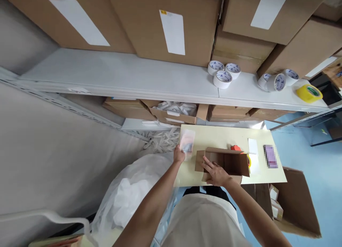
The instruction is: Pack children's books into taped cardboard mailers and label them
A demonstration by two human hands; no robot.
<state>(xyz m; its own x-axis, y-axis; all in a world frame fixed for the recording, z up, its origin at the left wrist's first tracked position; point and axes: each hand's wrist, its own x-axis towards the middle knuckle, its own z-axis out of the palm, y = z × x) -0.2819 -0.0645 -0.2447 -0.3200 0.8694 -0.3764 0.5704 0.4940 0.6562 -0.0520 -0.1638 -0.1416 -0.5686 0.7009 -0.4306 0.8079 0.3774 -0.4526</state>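
Observation:
An open brown cardboard box (pixel 232 163) stands on the pale yellow table, its flaps folded outward. My right hand (pixel 216 173) lies over the near left part of its opening, fingers stretched out and touching the cardboard. At the table's left edge, my left hand (pixel 179 154) is closed on the lower left side of a flat packet (pixel 187 141). The packet has a pale, see-through wrap with pinkish and dark bluish parts, and it looks slightly blurred. Behind the box, a red tool (pixel 235 148) is partly hidden. A yellow tape roll (pixel 249 161) shows at the box's right.
White sheets (pixel 252 146) and a blurred purple item (pixel 270 156) lie on the table's right. Tape rolls (pixel 222 79) stand on the grey shelf (pixel 149 74) beyond. A large plastic bag (pixel 130 190) is at left; a big carton (pixel 296 204) sits at lower right.

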